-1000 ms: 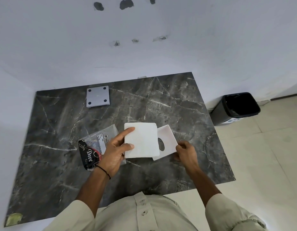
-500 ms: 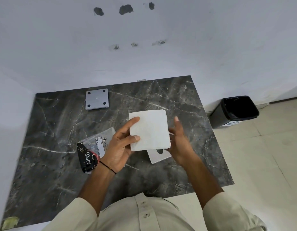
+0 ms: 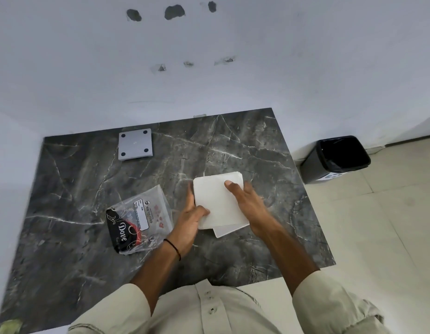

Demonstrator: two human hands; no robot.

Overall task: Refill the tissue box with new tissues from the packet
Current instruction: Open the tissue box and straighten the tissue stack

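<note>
A white square stack of tissues is held between both hands over the middle of the dark marble table. My left hand grips its left edge, thumb on top. My right hand holds its right side, with the thumb pressed on the top near the far corner. Under the stack lies the white tissue box; only its near corner shows. Left of my hands lies the clear plastic tissue packet with black and red print, looking emptied.
A grey square plate with four black feet lies at the table's back left. A black waste bin stands on the tiled floor right of the table. White walls close the back and the left.
My right hand left the box and closed on the stack's right side. The stack has moved right and now covers the box, hiding its oval opening.
</note>
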